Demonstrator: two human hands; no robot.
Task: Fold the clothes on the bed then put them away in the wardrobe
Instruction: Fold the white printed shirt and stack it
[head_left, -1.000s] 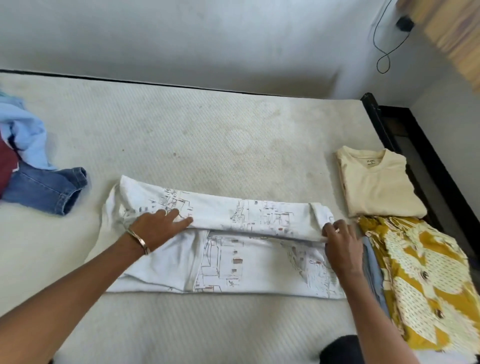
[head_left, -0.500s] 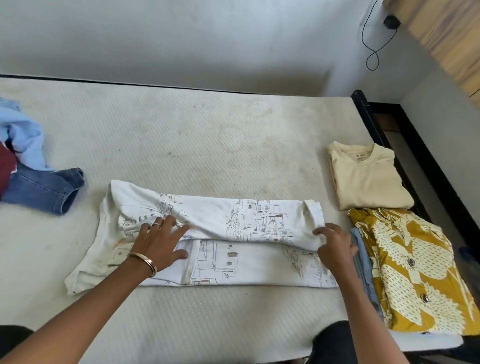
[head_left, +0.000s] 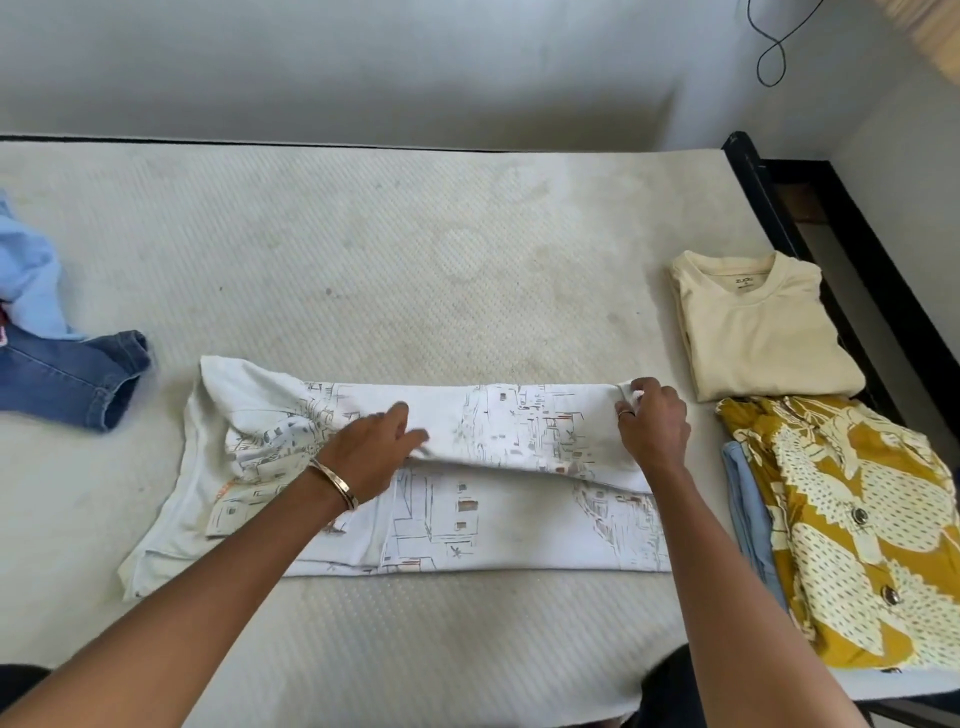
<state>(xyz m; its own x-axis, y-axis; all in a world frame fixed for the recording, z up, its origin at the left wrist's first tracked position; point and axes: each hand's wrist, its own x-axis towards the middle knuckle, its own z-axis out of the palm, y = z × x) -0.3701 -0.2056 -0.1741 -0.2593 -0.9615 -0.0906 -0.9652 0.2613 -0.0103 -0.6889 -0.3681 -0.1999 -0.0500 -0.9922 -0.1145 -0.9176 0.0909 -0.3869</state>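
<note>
1. I see the white printed shirt (head_left: 467, 467) lying lengthwise across the near middle of the mattress (head_left: 415, 260), its far half folded toward me over the near half.
2. My left hand (head_left: 363, 457) lies on the folded layer left of centre, fingers stretched flat along its edge, a metal bangle (head_left: 335, 483) on the wrist.
3. My right hand (head_left: 652, 426) sits at the shirt's right end, fingers curled and pinching the fold's corner; a ring shows on one finger.
4. To the right, a folded cream T-shirt (head_left: 753, 332) has a small neck label I cannot read.
5. Just nearer lies a folded mustard patterned shirt (head_left: 857, 519) with metal buttons.
6. At far left lie jeans (head_left: 67, 379) and a light blue garment (head_left: 31, 280).
</note>
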